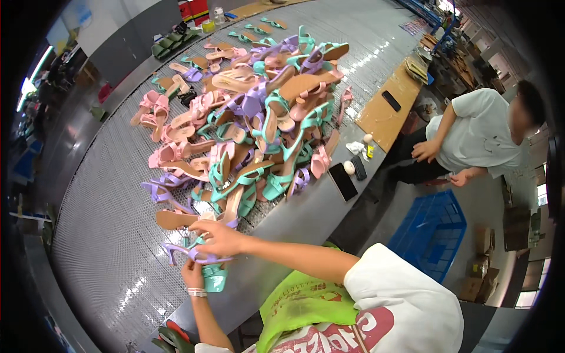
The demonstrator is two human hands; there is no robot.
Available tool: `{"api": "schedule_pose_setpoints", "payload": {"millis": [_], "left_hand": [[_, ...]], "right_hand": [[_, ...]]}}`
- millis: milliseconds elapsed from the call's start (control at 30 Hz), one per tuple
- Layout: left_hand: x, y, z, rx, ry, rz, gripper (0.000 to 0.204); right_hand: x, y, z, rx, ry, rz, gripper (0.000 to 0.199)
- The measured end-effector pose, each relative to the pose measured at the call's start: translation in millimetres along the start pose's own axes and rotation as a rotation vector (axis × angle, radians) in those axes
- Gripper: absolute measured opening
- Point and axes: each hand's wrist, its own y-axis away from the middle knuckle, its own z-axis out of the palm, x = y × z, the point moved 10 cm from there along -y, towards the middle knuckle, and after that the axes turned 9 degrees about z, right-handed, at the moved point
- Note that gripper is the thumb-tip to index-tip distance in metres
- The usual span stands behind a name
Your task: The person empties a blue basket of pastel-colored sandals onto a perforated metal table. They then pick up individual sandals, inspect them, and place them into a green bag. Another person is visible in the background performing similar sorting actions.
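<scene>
My left hand, with a pale band at its wrist, is closed at the underside of a purple heeled sandal near the table's front edge. Right beside it shows the broad strap of a mint-green sandal, partly behind the purple one. From above, my right hand reaches over the pair with bent fingers around a mint-green part; exactly what they grip is partly hidden. Just beyond my hands rises a large pile of heeled sandals in pink, purple and mint, with a tan sole nearest.
The pile lies on a grey mesh-patterned table. A phone and small items lie along its right edge. Beyond are a brown board with a dark phone, a blue crate on the floor, and a seated person at the right.
</scene>
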Motion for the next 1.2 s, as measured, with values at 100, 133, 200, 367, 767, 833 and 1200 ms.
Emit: {"api": "schedule_pose_setpoints", "payload": {"millis": [100,133,200,367,767,833,1200], "left_hand": [[-43.8,-43.9,-55.1,-0.055,-0.073,-0.146,0.024],[-45.4,-61.7,-76.9,-0.121,-0.225,-0.013,0.032],[-28.0,-62.2,-56.1,0.235,0.428,-0.413,0.04],[32.6,-65.2,-117.7,0.554,-0.195,0.046,0.03],[278.4,-132.6,367.3,-0.128,-0.797,0.921,0.036],[256.9,-136.2,359.7,-0.042,-0.814,0.976,0.029],[212.7,-146.9,248.6,0.001,-0.51,1.006,0.017]], "right_hand": [[11.6,-7.0,-60.1,0.149,-0.087,-0.049,0.038],[23.6,-4.1,-93.1,0.183,-0.17,0.053,0.034],[72.8,23.1,-215.5,0.612,-0.246,0.005,0.02],[189.1,68.0,-516.5,1.393,-0.214,0.059,0.021],[275.9,-92.4,-673.0,0.666,-0.584,0.272,0.05],[263.9,-82.7,-669.0,0.716,-0.518,0.278,0.048],[180.9,-96.1,-571.8,0.701,-0.292,0.274,0.041]]}}
